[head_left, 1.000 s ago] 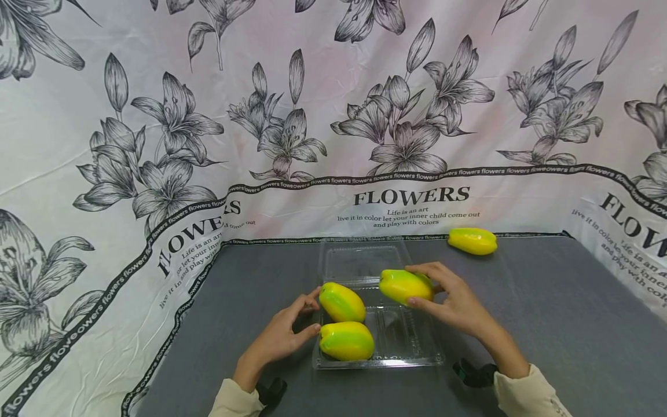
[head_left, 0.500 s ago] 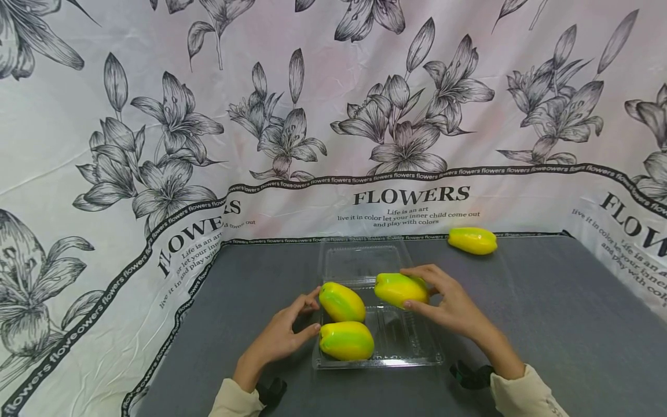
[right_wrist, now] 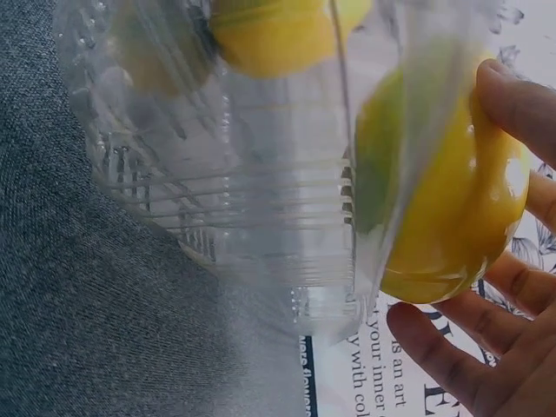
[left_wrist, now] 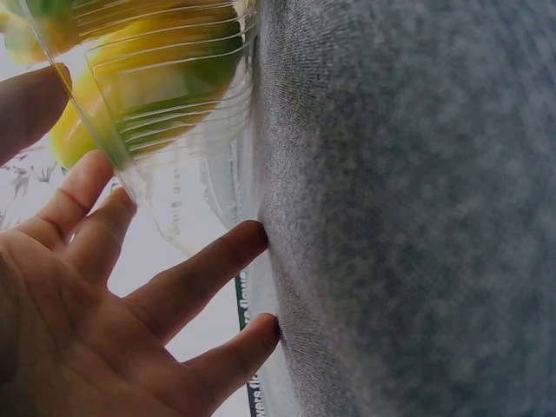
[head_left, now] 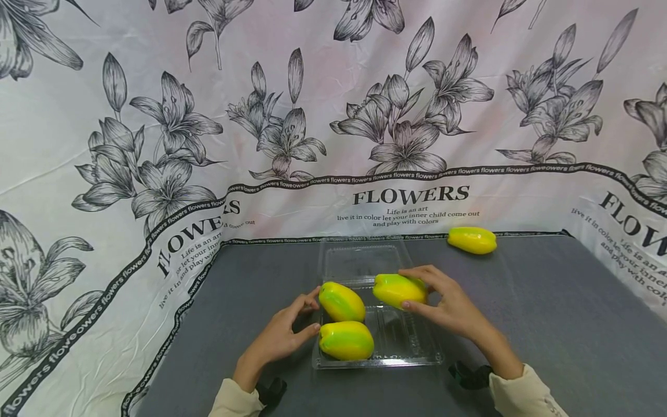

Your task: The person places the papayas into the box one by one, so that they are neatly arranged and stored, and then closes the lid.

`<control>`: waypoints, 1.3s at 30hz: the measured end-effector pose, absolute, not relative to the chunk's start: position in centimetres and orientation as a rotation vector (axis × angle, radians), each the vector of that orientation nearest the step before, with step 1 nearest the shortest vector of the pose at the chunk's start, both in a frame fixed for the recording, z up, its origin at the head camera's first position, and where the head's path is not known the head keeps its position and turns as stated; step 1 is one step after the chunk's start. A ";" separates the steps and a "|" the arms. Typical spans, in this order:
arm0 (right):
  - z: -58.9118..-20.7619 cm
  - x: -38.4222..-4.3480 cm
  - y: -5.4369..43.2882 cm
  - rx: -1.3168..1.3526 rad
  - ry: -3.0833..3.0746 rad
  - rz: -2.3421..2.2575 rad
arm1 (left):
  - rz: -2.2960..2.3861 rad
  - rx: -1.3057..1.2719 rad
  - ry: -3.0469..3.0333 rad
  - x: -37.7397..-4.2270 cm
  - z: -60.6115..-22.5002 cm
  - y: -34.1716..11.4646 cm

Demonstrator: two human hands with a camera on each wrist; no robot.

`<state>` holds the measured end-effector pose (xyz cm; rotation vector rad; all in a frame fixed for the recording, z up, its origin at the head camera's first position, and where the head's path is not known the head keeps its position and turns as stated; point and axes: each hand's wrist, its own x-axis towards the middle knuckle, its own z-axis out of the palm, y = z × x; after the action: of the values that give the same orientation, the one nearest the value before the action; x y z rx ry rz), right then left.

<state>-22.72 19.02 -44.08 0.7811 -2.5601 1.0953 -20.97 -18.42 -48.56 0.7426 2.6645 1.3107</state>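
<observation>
A clear plastic clamshell box (head_left: 429, 356) lies with its lid (head_left: 365, 260) folded back. Two yellow-green papayas (head_left: 342, 302) (head_left: 346, 341) sit one behind the other in its left half. My right hand (head_left: 450, 301) grips a third papaya (head_left: 398, 291) between thumb and fingers, over the box's back right part. In the right wrist view this papaya (right_wrist: 443, 200) shows partly through the clear wall. My left hand (head_left: 281, 330) is at the box's left side, fingers extended. In the left wrist view, fingertips (left_wrist: 91, 165) touch the box edge and others reach the table.
Another papaya (head_left: 472, 240) lies at the back right of the grey table (head_left: 547, 324), near the flower-printed cloth (head_left: 292, 208). The cloth hangs behind and along both sides. Dark straps (head_left: 471, 375) are on the wrists.
My right hand has moved slightly left and down with its papaya, over the box. My left hand and the two papayas in the box have stayed put.
</observation>
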 end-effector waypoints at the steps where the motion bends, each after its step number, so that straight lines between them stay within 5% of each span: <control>1: -44.1 -22.7 19.0 0.786 -2.559 1.098 | 1.311 0.742 2.664 -21.0 -48.6 -18.4; 39: -46.9 -22.6 16.3 0.773 -2.584 0.964 | 1.321 0.751 2.661 -20.8 -48.4 -18.4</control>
<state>-22.63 16.32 -46.86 0.7733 -2.5839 0.9643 -20.81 -18.37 -48.38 0.7514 2.6614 1.3209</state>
